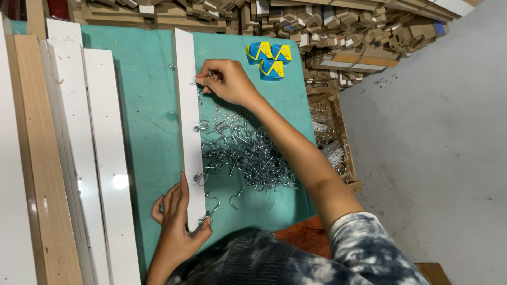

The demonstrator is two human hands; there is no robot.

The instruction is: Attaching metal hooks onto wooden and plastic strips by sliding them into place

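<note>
Right hand: my right hand (228, 82) reaches out, fingers pinching a metal hook (209, 75) at the white strip (188, 121).
Left hand: my left hand (177, 221) clasps the strip's near end.
Nearby: hook pile (248, 153), three small boxes (269, 58), green table (148, 105).

The person wears a blue-and-white tie-dye top with short sleeves.

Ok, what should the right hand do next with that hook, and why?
Probably keep twisting the hook into the strip. The right hand pinches it at the strip's edge, the left hand steadies the near end, and other hooks already sit along that edge.
</note>
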